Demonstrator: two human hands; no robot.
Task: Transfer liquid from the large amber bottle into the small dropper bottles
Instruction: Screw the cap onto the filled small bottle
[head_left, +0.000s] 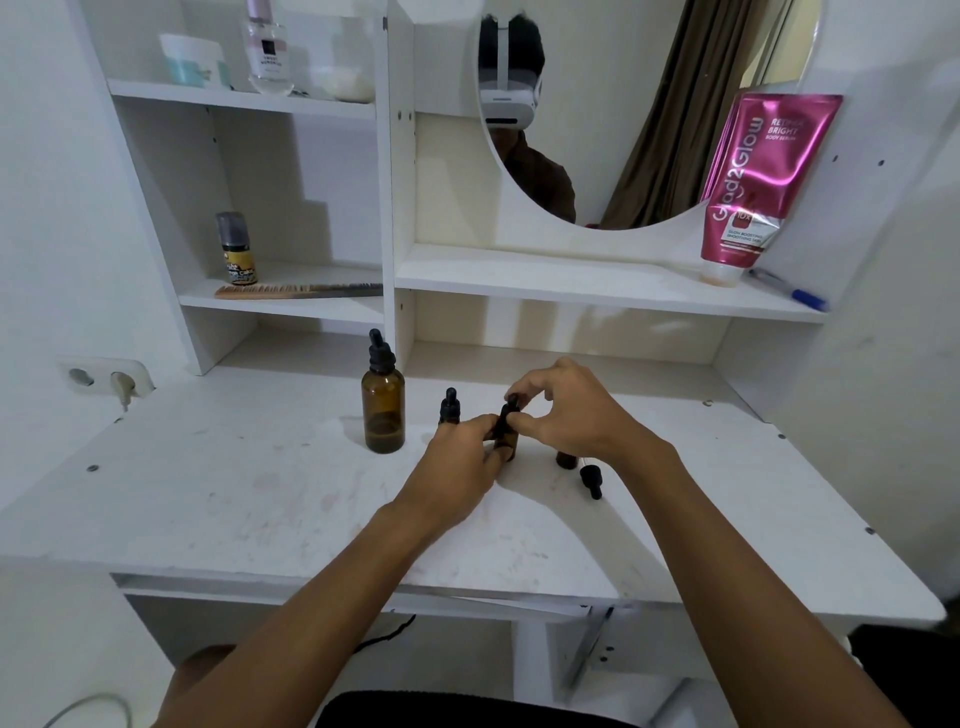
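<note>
Standing upright on the white desk top (208, 493): large amber bottle (383, 413), black dropper cap fitted, left of both hands and well clear of them. Holding a small dropper bottle (506, 434) at desk centre: left hand (457, 462), fingers curled round the lower body of the glass. Pinching the black dropper cap (511, 402) of that same bottle from above: right hand (566, 410), thumb and forefinger closed on it, remaining fingers loosely bent. Cannot tell whether the cap is seated or loose.

Standing just behind the left hand, partly hidden: second small dropper bottle (449, 408), cap on. Showing only in part below the right wrist: third small bottle (567, 460), uncapped. Lying on its side just beside it on the desk: loose dropper (591, 480), bulb end toward the viewer.

Resting on the shelf above: pink body serum tube (753, 182), cap downward, leaning against the wall; blue pen (789, 291) beside it. Lying on the left shelf: comb (296, 291).
</note>
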